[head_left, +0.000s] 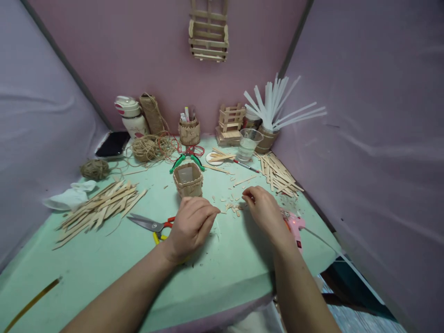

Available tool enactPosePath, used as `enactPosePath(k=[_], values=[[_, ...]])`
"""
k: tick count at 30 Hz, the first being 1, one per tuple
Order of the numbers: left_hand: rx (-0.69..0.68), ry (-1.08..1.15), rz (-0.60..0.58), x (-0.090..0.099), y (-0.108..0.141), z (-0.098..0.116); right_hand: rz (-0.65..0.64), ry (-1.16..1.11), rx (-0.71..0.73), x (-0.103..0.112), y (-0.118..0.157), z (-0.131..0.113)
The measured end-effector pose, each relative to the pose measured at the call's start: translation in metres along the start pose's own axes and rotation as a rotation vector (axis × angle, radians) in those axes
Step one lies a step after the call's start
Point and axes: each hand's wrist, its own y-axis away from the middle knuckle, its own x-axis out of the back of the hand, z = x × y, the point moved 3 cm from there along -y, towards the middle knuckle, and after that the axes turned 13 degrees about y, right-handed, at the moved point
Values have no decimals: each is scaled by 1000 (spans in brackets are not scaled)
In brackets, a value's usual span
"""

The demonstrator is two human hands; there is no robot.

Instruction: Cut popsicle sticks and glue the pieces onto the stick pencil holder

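My left hand is closed, thumb and fingers pinched together, just in front of a small wooden basket with a braided rim. Beneath its wrist lie scissors with red and yellow handles, partly covered. My right hand is also closed in a pinch, above the table and left of a pink glue gun. Whatever either hand's fingertips may hold is too small to make out. Between the hands are small broken wood chips on the green cloth.
Wooden sticks lie piled at left, with more sticks at right. Behind stand green-handled pliers, twine, a plastic cup and white glue sticks in a pot. A wooden rack hangs on the wall.
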Motion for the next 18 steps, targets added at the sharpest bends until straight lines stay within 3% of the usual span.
enactPosePath(k=[6, 12, 18], values=[[55, -59, -109, -8, 0, -9, -113, 239, 22, -9, -10, -2], [124, -63, -139, -13, 1, -15, -135, 323, 130, -21, -16, -8], [194, -15, -147, -14, 2, -18, -114, 371, 134, -27, -15, -9]])
